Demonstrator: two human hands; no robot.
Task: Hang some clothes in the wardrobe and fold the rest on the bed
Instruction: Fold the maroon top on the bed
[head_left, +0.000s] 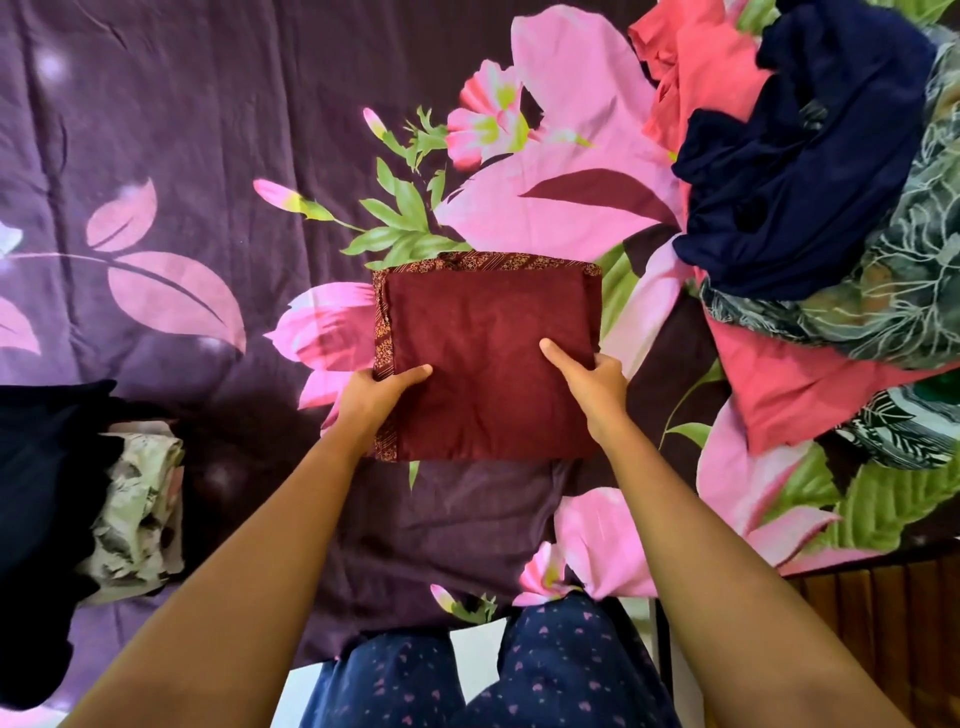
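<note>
A maroon garment (488, 332) with a patterned border lies folded into a neat square in the middle of the bed (156, 182), which has a purple floral sheet. My left hand (379, 392) grips its near left edge, thumb on top and fingers tucked underneath. My right hand (592, 376) grips the near right edge the same way, thumb stretched across the top. A heap of unfolded clothes (810, 197) in navy, coral and green print sits at the upper right.
At the left edge lie a black garment (36, 499) and a folded cream floral piece (140, 514). A dark wooden bed frame (883, 613) shows at the lower right. My legs in navy patterned trousers (519, 670) stand against the bed's near edge.
</note>
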